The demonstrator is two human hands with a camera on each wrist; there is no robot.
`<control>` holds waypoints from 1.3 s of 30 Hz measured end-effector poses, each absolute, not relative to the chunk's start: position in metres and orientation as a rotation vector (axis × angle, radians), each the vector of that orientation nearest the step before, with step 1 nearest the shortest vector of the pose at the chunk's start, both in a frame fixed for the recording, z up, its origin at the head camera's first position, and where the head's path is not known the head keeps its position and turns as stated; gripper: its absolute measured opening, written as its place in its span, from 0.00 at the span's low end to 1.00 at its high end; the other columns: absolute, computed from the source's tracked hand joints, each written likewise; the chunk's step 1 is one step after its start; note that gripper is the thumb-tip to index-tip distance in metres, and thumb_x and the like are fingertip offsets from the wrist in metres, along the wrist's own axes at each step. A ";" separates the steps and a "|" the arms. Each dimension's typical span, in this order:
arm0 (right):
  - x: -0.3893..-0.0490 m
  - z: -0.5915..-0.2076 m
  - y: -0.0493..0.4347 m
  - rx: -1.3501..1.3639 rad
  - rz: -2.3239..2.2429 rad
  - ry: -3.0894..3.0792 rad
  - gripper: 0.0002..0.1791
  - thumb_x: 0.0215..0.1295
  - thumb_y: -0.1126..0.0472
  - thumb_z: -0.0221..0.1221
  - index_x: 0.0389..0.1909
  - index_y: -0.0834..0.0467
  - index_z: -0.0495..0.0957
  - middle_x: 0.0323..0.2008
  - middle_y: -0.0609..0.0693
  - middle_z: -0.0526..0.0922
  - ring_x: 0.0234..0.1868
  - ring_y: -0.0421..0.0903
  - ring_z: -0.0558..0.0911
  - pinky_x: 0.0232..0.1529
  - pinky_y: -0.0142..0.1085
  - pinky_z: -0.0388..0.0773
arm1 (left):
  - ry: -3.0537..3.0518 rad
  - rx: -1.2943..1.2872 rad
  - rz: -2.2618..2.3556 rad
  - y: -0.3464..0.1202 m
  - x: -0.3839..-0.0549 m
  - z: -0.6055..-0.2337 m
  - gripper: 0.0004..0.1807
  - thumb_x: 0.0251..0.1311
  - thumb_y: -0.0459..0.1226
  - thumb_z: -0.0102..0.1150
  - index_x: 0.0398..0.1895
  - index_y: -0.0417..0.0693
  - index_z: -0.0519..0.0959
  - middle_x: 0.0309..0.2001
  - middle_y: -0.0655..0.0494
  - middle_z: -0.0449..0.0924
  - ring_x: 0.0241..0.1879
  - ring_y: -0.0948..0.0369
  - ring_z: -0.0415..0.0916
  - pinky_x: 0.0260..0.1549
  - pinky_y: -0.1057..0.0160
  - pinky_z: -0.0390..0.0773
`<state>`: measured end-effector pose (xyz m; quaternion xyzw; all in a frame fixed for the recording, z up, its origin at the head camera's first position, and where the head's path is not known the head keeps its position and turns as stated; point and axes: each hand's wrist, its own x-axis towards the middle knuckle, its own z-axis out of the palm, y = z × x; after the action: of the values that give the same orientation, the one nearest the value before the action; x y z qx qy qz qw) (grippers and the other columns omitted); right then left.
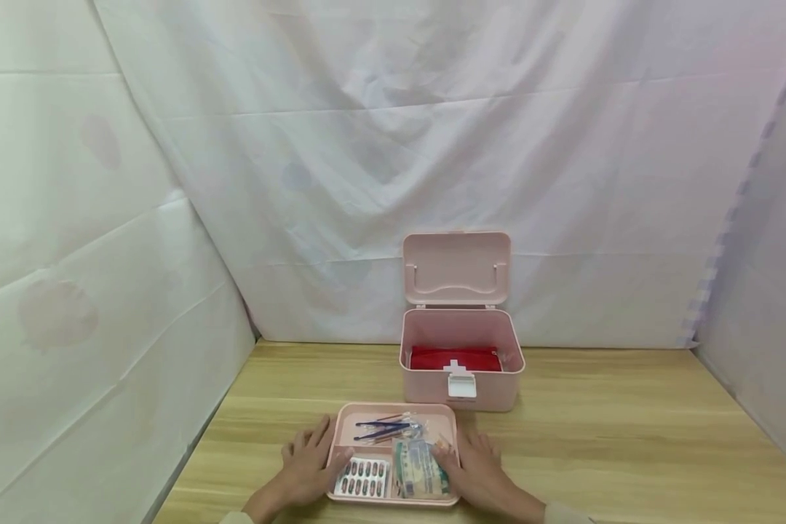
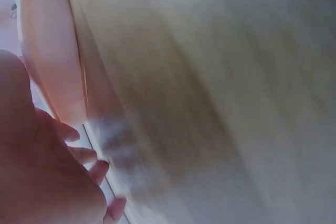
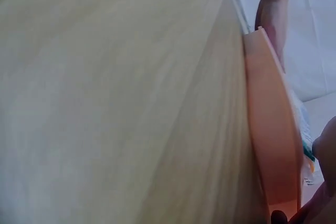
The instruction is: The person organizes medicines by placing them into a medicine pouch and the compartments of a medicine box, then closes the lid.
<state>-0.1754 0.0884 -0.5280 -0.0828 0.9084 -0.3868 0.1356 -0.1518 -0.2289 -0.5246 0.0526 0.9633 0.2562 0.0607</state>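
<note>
A pink tray (image 1: pixel 360 415) lies on the table, between my two hands. At its left side my left hand (image 1: pixel 306 466) holds the edge, thumb over the rim and fingers spread along the outside. My right hand (image 1: pixel 477 469) holds the opposite side, its thumb reaching over the rim onto a green and beige packet (image 1: pixel 421 469). Beside that packet lies a blister pack (image 1: pixel 362 478) of capsules. Slim blue tools (image 1: pixel 383 429) like tweezers and clear-wrapped sticks occupy the back compartment. The tray's outer wall (image 3: pixel 273 119) shows close up in the right wrist view.
Behind the tray stands a pink first-aid box (image 1: pixel 426 389) with its lid (image 1: pixel 457 266) raised and a white latch in front. Inside it is a red pouch (image 1: pixel 432 358). White cloth (image 1: pixel 340 182) hangs around the wooden table (image 1: pixel 602 429).
</note>
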 end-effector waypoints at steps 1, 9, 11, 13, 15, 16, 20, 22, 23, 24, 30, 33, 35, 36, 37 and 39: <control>-0.175 -0.527 0.088 -0.244 -1.143 2.606 0.46 0.67 0.33 0.53 0.75 0.59 0.56 0.68 0.63 0.66 0.70 0.70 0.58 0.66 0.71 0.42 | 2.905 0.164 0.792 -0.229 -0.151 -0.525 0.43 0.70 0.62 0.42 0.77 0.42 0.55 0.77 0.42 0.51 0.69 0.41 0.52 0.60 0.31 0.47; -0.172 -0.512 0.091 -0.345 -1.340 2.483 0.44 0.70 0.37 0.52 0.77 0.57 0.51 0.65 0.57 0.67 0.59 0.52 0.71 0.65 0.61 0.66 | 2.797 0.227 1.028 -0.232 -0.148 -0.524 0.41 0.72 0.57 0.44 0.80 0.50 0.47 0.74 0.40 0.59 0.74 0.32 0.39 0.62 0.24 0.29; -0.171 -0.510 0.090 -0.341 -1.363 2.475 0.44 0.70 0.37 0.53 0.77 0.57 0.50 0.66 0.58 0.66 0.59 0.52 0.70 0.66 0.61 0.65 | 2.761 0.223 1.078 -0.231 -0.147 -0.523 0.41 0.73 0.57 0.43 0.80 0.51 0.44 0.73 0.38 0.60 0.75 0.33 0.38 0.63 0.25 0.28; -0.169 -0.507 0.090 -0.326 -1.378 2.470 0.45 0.70 0.37 0.53 0.77 0.57 0.49 0.67 0.58 0.64 0.60 0.52 0.69 0.66 0.62 0.64 | 2.723 0.214 1.125 -0.231 -0.145 -0.521 0.41 0.73 0.57 0.42 0.81 0.51 0.42 0.73 0.38 0.59 0.75 0.34 0.38 0.65 0.28 0.27; -0.168 -0.505 0.090 -0.307 -1.396 2.475 0.46 0.70 0.36 0.53 0.78 0.56 0.47 0.67 0.57 0.66 0.59 0.51 0.71 0.66 0.61 0.65 | 2.685 0.194 1.190 -0.230 -0.143 -0.519 0.41 0.73 0.57 0.42 0.81 0.53 0.41 0.75 0.38 0.56 0.75 0.34 0.39 0.65 0.27 0.30; -0.167 -0.503 0.089 -0.305 -1.407 2.484 0.47 0.70 0.36 0.52 0.79 0.56 0.45 0.68 0.57 0.66 0.59 0.50 0.71 0.66 0.60 0.65 | 2.660 0.188 1.241 -0.230 -0.142 -0.517 0.41 0.74 0.56 0.43 0.81 0.55 0.40 0.75 0.37 0.54 0.74 0.35 0.40 0.65 0.27 0.32; -0.161 -0.496 0.087 -0.314 -1.502 2.514 0.48 0.71 0.38 0.53 0.80 0.53 0.38 0.71 0.56 0.64 0.60 0.46 0.71 0.67 0.49 0.66 | 2.517 0.186 1.496 -0.230 -0.137 -0.509 0.40 0.75 0.53 0.43 0.81 0.62 0.35 0.78 0.36 0.41 0.74 0.34 0.42 0.66 0.27 0.42; -0.158 -0.491 0.084 -0.333 -1.576 2.484 0.48 0.71 0.41 0.54 0.80 0.51 0.36 0.74 0.54 0.59 0.63 0.45 0.69 0.69 0.40 0.64 | 2.452 0.172 1.599 -0.231 -0.134 -0.504 0.40 0.76 0.51 0.43 0.80 0.65 0.34 0.78 0.37 0.39 0.72 0.34 0.49 0.66 0.30 0.50; -0.156 -0.489 0.083 -0.339 -1.616 2.456 0.48 0.72 0.42 0.54 0.80 0.49 0.36 0.76 0.51 0.56 0.64 0.45 0.67 0.69 0.35 0.61 | 2.438 0.160 1.629 -0.231 -0.132 -0.501 0.39 0.76 0.51 0.42 0.80 0.67 0.33 0.78 0.38 0.38 0.71 0.35 0.52 0.66 0.32 0.54; -0.155 -0.487 0.082 -0.346 -1.659 2.417 0.48 0.72 0.43 0.54 0.80 0.47 0.35 0.77 0.50 0.53 0.65 0.44 0.65 0.70 0.32 0.59 | 2.434 0.139 1.648 -0.231 -0.130 -0.498 0.39 0.76 0.50 0.42 0.80 0.69 0.33 0.78 0.37 0.39 0.70 0.34 0.55 0.64 0.33 0.60; -0.147 -0.475 0.079 -0.314 -1.730 2.336 0.49 0.72 0.42 0.53 0.79 0.43 0.29 0.78 0.48 0.49 0.65 0.44 0.65 0.67 0.25 0.57 | 2.360 0.166 1.797 -0.232 -0.126 -0.485 0.36 0.78 0.45 0.39 0.79 0.75 0.33 0.78 0.34 0.37 0.68 0.28 0.56 0.49 0.43 0.81; -0.143 -0.467 0.081 -0.303 -1.701 2.388 0.49 0.73 0.41 0.51 0.79 0.46 0.29 0.74 0.54 0.58 0.62 0.44 0.69 0.67 0.31 0.61 | 2.330 0.196 1.831 -0.230 -0.125 -0.477 0.35 0.79 0.45 0.37 0.78 0.78 0.32 0.78 0.35 0.34 0.67 0.29 0.58 0.47 0.49 0.83; -0.144 -0.459 0.083 -0.304 -1.708 2.400 0.47 0.74 0.41 0.50 0.79 0.45 0.29 0.72 0.54 0.62 0.60 0.43 0.72 0.66 0.32 0.64 | 2.292 0.231 1.860 -0.227 -0.127 -0.469 0.35 0.79 0.45 0.35 0.77 0.80 0.31 0.79 0.37 0.32 0.64 0.32 0.63 0.45 0.52 0.84; -0.144 -0.455 0.084 -0.313 -1.721 2.410 0.47 0.74 0.42 0.50 0.79 0.45 0.29 0.72 0.54 0.62 0.60 0.43 0.71 0.66 0.32 0.64 | 2.276 0.242 1.876 -0.226 -0.128 -0.465 0.34 0.80 0.45 0.34 0.76 0.81 0.30 0.79 0.37 0.33 0.62 0.33 0.67 0.44 0.53 0.84; -0.146 -0.451 0.085 -0.327 -1.743 2.409 0.46 0.75 0.43 0.50 0.79 0.45 0.29 0.73 0.53 0.60 0.62 0.43 0.71 0.67 0.31 0.62 | 2.264 0.251 1.888 -0.224 -0.130 -0.461 0.34 0.80 0.45 0.32 0.76 0.83 0.30 0.79 0.37 0.34 0.60 0.35 0.70 0.42 0.54 0.85; -0.150 -0.442 0.087 -0.351 -1.782 2.415 0.44 0.76 0.44 0.49 0.79 0.43 0.29 0.76 0.51 0.56 0.64 0.44 0.69 0.67 0.27 0.59 | 2.251 0.284 1.910 -0.221 -0.136 -0.453 0.33 0.80 0.45 0.30 0.76 0.84 0.30 0.79 0.41 0.33 0.59 0.39 0.72 0.42 0.53 0.85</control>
<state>-0.1502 0.0873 -0.4424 -0.1160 0.7978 -0.5886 0.0600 -0.1359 -0.2205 -0.4530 0.0953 0.7561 0.6415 0.0876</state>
